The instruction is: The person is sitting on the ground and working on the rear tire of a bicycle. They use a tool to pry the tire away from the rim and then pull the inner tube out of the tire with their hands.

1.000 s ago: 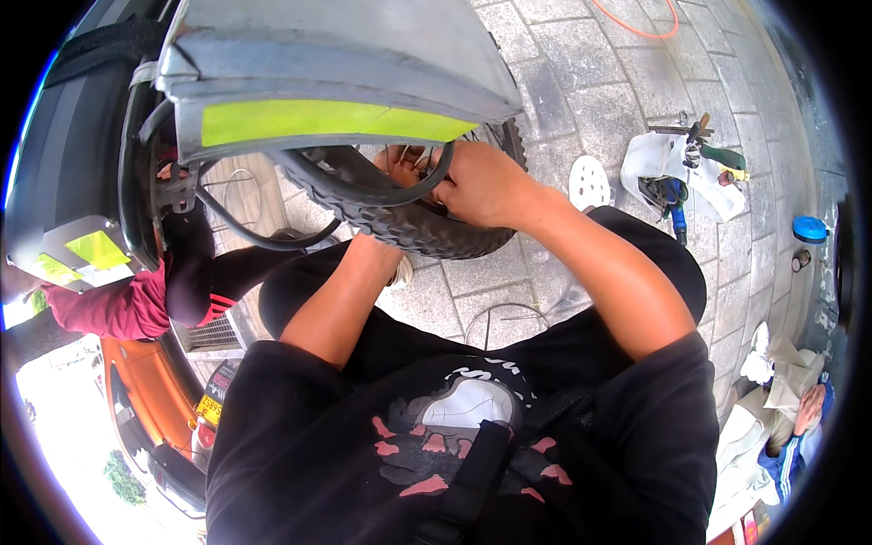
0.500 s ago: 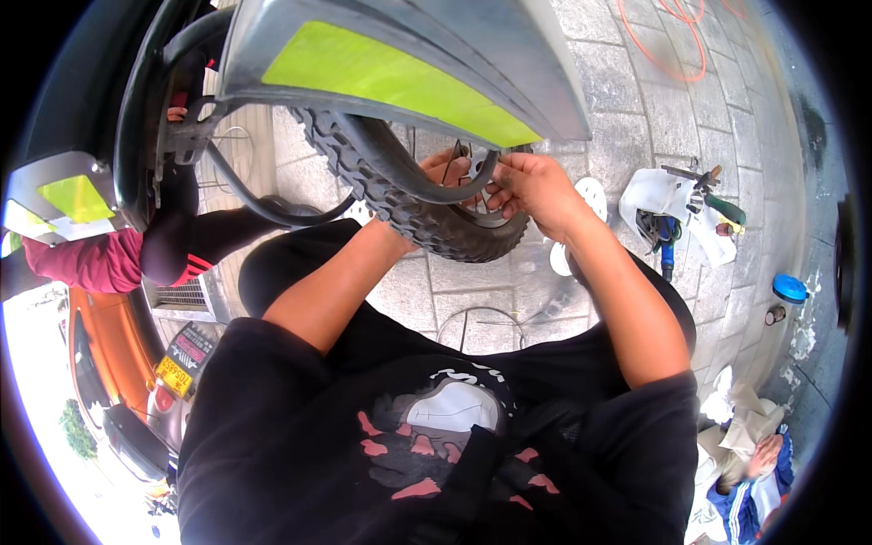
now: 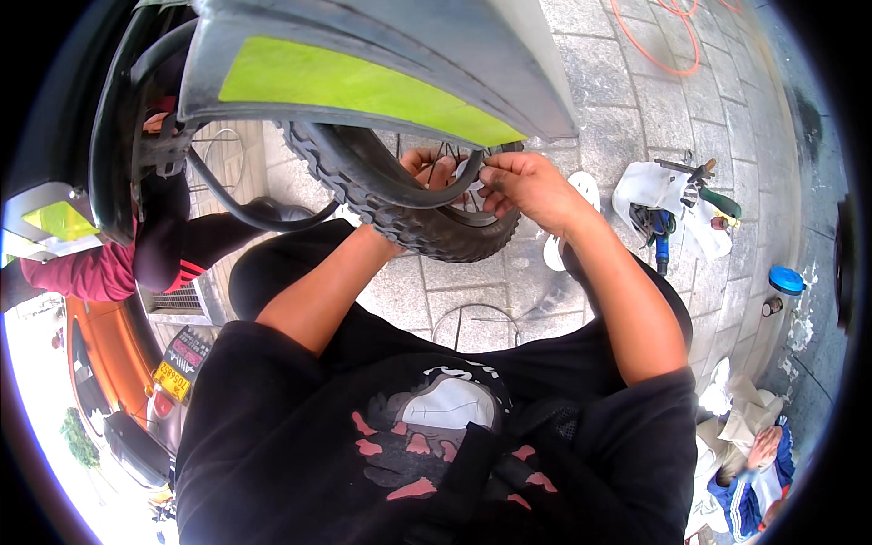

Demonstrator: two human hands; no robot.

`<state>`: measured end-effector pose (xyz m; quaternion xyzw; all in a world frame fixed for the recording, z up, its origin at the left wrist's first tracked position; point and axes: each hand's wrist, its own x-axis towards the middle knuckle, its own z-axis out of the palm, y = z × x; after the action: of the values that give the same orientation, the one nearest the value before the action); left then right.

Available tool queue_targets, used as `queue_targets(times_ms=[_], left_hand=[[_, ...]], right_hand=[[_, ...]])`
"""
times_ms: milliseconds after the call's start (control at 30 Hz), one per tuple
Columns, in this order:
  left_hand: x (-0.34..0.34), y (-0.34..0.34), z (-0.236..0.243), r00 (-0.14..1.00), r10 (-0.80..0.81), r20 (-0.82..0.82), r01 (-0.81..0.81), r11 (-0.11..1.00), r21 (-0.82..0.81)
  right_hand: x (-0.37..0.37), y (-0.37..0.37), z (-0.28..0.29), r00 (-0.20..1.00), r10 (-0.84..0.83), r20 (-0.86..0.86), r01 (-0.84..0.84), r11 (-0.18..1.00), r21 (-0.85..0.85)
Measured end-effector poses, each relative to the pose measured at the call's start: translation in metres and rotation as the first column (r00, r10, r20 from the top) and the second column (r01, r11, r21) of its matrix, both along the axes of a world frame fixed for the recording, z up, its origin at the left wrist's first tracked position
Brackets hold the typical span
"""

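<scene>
A knobby black tire (image 3: 422,234) on a spoked wheel stands in front of me, partly hidden under a grey fender with a lime-green panel (image 3: 354,86). A smooth black inner tube (image 3: 400,182) hangs in a loop outside the tire. My left hand (image 3: 431,167) reaches past the tire to the spokes, its fingers curled together behind the tube. On the other side of the tube, my right hand (image 3: 527,186) has thumb and fingers pinched close to the tube and rim. What either hand grips is too small and covered to make out.
White sheeting with tools (image 3: 668,204) lies on the paving at right, near a blue round lid (image 3: 787,281) and small can (image 3: 772,306). An orange hose (image 3: 677,68) curls farther off. Another person's maroon sleeve (image 3: 91,272) is at left; another person sits lower right.
The fender, wheel and tube sit slightly farther left in the picture. My left fingers have curled in a little more by the spokes; my right hand keeps its pinch beside the tube.
</scene>
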<state>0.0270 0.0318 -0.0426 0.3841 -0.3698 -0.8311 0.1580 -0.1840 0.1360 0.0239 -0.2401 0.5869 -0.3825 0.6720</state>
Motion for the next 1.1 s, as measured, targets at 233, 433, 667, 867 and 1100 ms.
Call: queue_targets(times_ms=[233, 433, 667, 867, 1100], left_hand=[[0.009, -0.017, -0.004, 0.832, -0.387, 0.398, 0.502, 0.222, -0.836], [0.006, -0.009, 0.006, 0.943, -0.327, 0.068, 0.263, 0.603, -0.753], [0.012, -0.014, -0.019, 0.905, -0.36, 0.227, 0.365, 0.381, -0.85], [0.007, -0.005, 0.004, 0.994, -0.082, -0.069, 0.077, 0.995, -0.062], [0.025, -0.003, -0.073, 0.991, -0.131, -0.005, 0.097, 0.759, -0.644]], right_hand=[[-0.001, -0.004, 0.009, 0.992, 0.072, -0.105, -0.08, 0.994, -0.074], [-0.002, -0.009, 0.018, 0.949, 0.196, -0.246, -0.222, 0.972, -0.079], [-0.004, -0.012, 0.013, 0.938, 0.177, -0.297, -0.208, 0.975, -0.075], [-0.005, -0.011, 0.013, 0.921, 0.175, -0.347, -0.217, 0.973, -0.085], [0.003, -0.015, -0.002, 0.956, 0.11, -0.271, -0.152, 0.978, -0.14]])
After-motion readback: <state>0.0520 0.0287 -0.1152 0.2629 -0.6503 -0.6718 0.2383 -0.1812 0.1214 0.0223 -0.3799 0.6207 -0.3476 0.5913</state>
